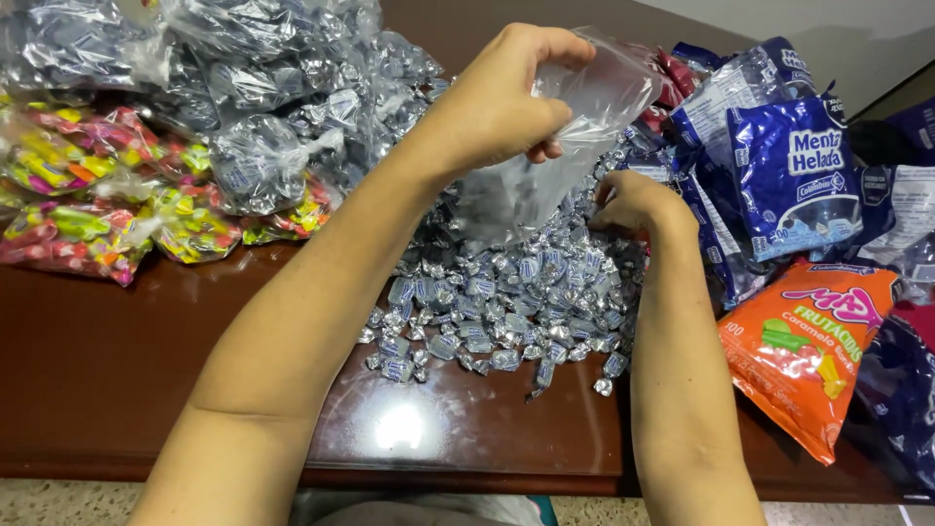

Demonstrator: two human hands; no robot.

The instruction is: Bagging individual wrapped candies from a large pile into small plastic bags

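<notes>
My left hand [506,97] is raised above the table and pinches the rim of a clear plastic bag [545,156] that hangs down, holding several silver candies. Below it lies a loose pile of silver-wrapped candies [506,302] on the dark brown table [117,370]. My right hand [633,205] rests on the far right side of that pile, just under the bag's mouth, with the fingers curled into the candies. I cannot tell if it grips any.
Small clear bags filled with silver candies [263,156] and with colourful candies [88,205] are heaped at the back left. Blue candy packages [789,175] and an orange one [808,351] lie at the right. The table's front edge runs along the bottom.
</notes>
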